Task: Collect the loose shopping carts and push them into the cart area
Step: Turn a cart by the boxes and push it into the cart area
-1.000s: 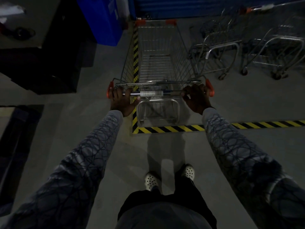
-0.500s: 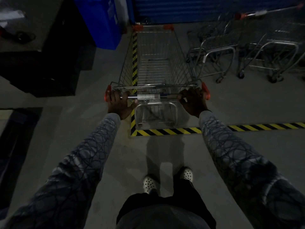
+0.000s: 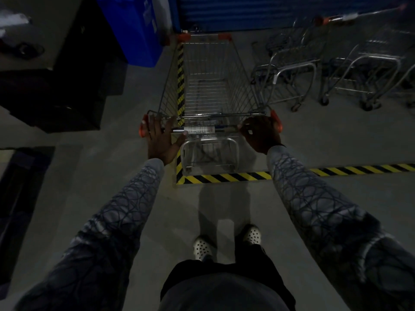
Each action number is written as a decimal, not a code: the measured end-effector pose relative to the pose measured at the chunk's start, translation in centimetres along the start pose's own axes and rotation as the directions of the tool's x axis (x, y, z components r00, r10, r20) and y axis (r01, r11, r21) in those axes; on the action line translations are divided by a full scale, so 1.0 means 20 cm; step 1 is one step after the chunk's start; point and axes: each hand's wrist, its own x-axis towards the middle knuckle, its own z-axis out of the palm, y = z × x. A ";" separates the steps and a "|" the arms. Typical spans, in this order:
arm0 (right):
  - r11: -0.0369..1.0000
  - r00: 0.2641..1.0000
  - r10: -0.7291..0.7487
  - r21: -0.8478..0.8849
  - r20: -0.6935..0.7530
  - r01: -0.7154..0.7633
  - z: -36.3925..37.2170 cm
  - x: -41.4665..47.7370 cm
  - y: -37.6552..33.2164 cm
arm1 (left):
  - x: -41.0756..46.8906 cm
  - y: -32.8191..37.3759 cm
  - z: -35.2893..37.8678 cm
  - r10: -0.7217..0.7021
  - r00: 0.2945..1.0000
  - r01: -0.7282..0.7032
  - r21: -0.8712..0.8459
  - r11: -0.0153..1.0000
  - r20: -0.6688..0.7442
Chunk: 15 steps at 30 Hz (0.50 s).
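The shopping cart [image 3: 208,86] stood just inside the striped tape [image 3: 224,178], straddling its left line. The left hand [image 3: 160,140] rested flat, fingers straight, on the handle [image 3: 202,130]; the right hand [image 3: 261,134] gripped it. A one-sided push could have swung the cart outside the tape.

wire cart [image 3: 208,86] with orange corner caps stands upright at 12 o'clock — its rear just inside the yellow-black floor tape [image 3: 224,177]; other carts [image 3: 292,70] stand parked at 2 o'clock.
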 end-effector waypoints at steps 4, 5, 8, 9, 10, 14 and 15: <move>0.988 0.990 0.137 0.066 0.029 -0.138 0.08 0.04 0.04 | 0.01 0.01 0.01 -0.020 0.999 0.020 0.002 1.000 0.025; 0.985 0.987 0.155 0.075 0.026 -0.157 0.08 0.03 0.04 | 0.01 0.01 0.02 -0.024 0.999 0.024 0.003 1.000 0.032; 0.990 0.991 0.137 0.044 -0.007 -0.137 0.06 0.03 0.03 | 0.01 0.02 0.01 -0.013 0.999 0.013 0.003 1.000 0.038; 0.992 0.992 0.125 0.017 -0.026 -0.124 0.06 0.04 0.03 | 0.01 0.03 0.00 -0.008 0.999 0.008 -0.001 1.000 0.035; 0.994 0.993 0.111 -0.006 -0.042 -0.112 0.06 0.04 0.04 | 0.01 0.03 -0.01 0.000 1.000 0.001 -0.002 1.000 0.031; 0.994 0.991 0.109 -0.021 -0.079 -0.111 0.08 0.05 0.06 | 0.03 0.06 -0.01 0.021 0.998 -0.021 -0.003 1.000 0.065; 0.994 0.990 0.110 -0.005 -0.088 -0.111 0.07 0.05 0.06 | 0.03 0.07 -0.01 0.022 0.996 -0.021 -0.013 1.000 0.082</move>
